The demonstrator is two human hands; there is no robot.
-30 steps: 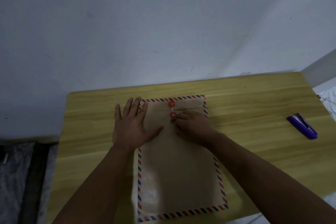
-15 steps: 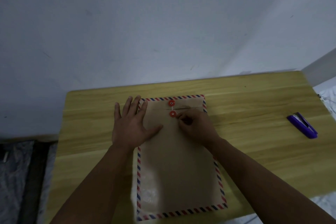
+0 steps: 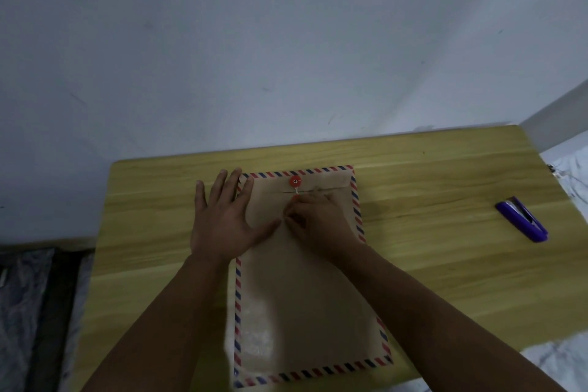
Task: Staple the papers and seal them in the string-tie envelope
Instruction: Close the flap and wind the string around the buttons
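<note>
Envelope: brown string-tie envelope [image 3: 305,296] lies flat on the counter [image 3: 429,200], flap end away from the person.
Left hand: left hand [image 3: 227,219] open, palm flat on the envelope's upper left edge, holding nothing.
Right hand: right hand [image 3: 318,219] at the lower red button [image 3: 295,198], grip pinched on the string [image 3: 296,190]; button mostly hidden.
Upper button: upper red button [image 3: 295,181] on the flap, just beyond the fingertips.
Stapler: purple stapler [image 3: 521,219] far right, well apart.

Count: 1 envelope [image 3: 305,312], 2 red buttons [image 3: 295,181], 1 string [image 3: 297,191], 1 stapler [image 3: 521,219], 1 table [image 3: 445,200], 2 hands [image 3: 222,219].
</note>
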